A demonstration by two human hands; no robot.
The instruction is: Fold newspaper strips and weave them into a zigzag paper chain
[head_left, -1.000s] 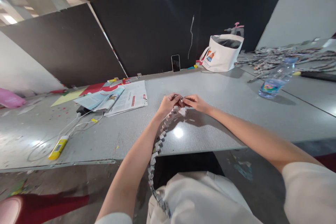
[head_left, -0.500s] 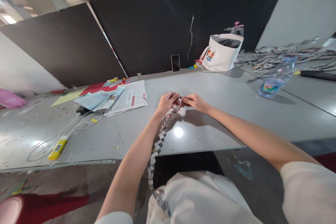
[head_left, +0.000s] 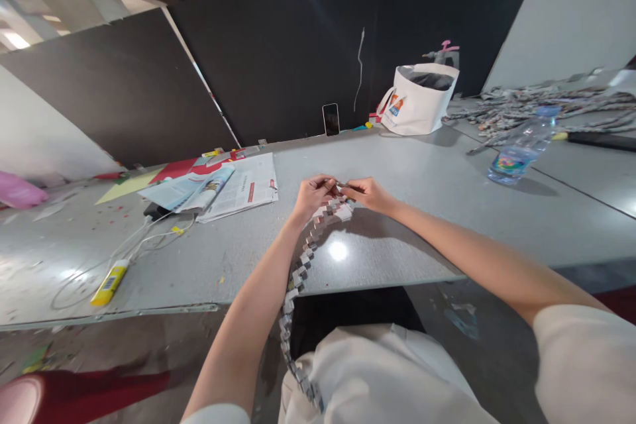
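A paper chain (head_left: 303,262) is pinched by the left hand (head_left: 312,194) and right hand (head_left: 370,193); no writing can be read.

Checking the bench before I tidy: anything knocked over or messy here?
The water bottle lies on its side on the table, small coloured paper scraps litter its left end, and the woven paper chain trails off the front edge.
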